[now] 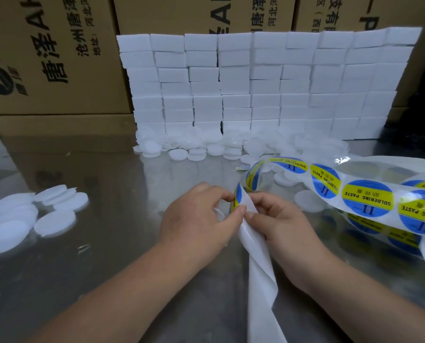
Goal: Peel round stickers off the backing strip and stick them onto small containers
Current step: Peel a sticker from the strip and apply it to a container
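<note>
A long backing strip (pixel 261 276) with round blue-and-yellow "SOLDERING PASTE" stickers (pixel 367 198) curls in from the right across the shiny metal table (pixel 107 243). At the middle, my left hand (pixel 201 226) pinches the edge of one sticker (pixel 237 200) that stands half lifted off the strip. My right hand (pixel 278 219) pinches the bare white strip just beside it, and the emptied strip hangs down toward me. Small round white containers (pixel 55 222) lie in a loose group at the left. Part of another white container shows under my left palm.
A heap of white round containers (pixel 206 147) lies at the foot of a wall of stacked white foam blocks (pixel 256 82). Brown cardboard boxes (pixel 58 58) stand behind. More sticker strip coils at the right edge (pixel 404 233).
</note>
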A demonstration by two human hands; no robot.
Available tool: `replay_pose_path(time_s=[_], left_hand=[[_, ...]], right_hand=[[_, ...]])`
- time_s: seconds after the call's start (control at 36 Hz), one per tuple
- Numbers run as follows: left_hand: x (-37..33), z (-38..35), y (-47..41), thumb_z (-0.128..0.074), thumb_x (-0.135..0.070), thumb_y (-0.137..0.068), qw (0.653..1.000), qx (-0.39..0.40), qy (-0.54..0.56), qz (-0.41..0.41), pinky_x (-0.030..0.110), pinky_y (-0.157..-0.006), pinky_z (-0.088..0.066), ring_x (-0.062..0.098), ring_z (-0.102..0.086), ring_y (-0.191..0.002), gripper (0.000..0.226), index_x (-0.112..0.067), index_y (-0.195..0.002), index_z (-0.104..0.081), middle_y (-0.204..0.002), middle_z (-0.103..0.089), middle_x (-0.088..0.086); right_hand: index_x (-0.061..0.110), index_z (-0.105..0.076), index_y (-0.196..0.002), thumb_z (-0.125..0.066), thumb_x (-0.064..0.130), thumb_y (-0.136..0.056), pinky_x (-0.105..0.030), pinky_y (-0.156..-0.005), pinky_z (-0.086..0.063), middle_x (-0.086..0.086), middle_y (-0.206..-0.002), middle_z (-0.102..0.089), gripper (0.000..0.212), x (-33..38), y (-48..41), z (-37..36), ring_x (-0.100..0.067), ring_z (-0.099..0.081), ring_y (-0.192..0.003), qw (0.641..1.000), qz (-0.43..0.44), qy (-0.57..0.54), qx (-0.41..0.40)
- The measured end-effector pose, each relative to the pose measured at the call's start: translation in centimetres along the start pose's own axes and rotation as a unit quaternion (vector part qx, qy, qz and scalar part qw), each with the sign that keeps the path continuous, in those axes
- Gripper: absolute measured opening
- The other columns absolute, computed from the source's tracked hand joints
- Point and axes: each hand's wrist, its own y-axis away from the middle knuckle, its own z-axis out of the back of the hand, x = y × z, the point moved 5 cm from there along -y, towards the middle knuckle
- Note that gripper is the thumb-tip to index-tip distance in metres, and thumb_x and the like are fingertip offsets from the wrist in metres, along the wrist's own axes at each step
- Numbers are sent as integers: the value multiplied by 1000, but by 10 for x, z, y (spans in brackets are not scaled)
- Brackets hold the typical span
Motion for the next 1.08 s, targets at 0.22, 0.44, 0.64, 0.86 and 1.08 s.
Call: replay_pose_path(time_s=[0.22, 0.44, 0.64, 0.86, 1.08], left_hand=[[11, -6, -2, -60, -51, -59, 993, -9, 97, 64, 11, -55, -33, -5, -47, -66, 12, -39, -60, -58, -64, -49, -9], [36, -2, -8, -64, -32, -75, 965, -61, 190, 167, 10, -49, -36, -2, -51, -52, 17, -28, -59, -65, -56, -60, -14], [58, 10, -12, -55, -32, -81, 936, -143, 201, 250, 25, -49, -29, 10, -33, -49, 34, -7, -59, -50, -46, -39, -12], [35, 12, -8, -52, -34, -88, 971, -119, 154, 136, 23, -46, -18, 9, -26, -47, 43, -14, -55, -33, -46, -28, -6], [-11, 20, 0, -46, -37, -82, 988, -79, -34, -132, 22, -50, -26, 13, -45, -51, 35, -20, -61, -68, -54, -45, 0]], right_hand=[[19, -70, -74, -46, -10, -84, -19, -59, -48, 1, -70, -70, 40, 1, 0, 2, -10, -60, -63, 1000, -5, -4, 3], [19, -70, -78, -45, -9, -83, -18, -55, -48, 4, -71, -72, 39, -3, -2, 6, -9, -62, -61, 1000, -14, 8, -16], [32, -58, -98, -46, -8, -83, -18, -54, -44, 10, -66, -64, 44, -6, -5, 19, -4, -54, -51, 993, 0, 57, -105], [38, -62, -67, -42, -10, -76, -3, -56, -36, 18, -84, -58, 52, 3, -1, 21, 10, -50, -60, 963, 68, 221, -135], [33, -69, -54, -52, 7, -80, -18, -65, -39, 25, -63, -63, 41, -2, -4, 24, 12, -53, -60, 979, -8, 150, -138]])
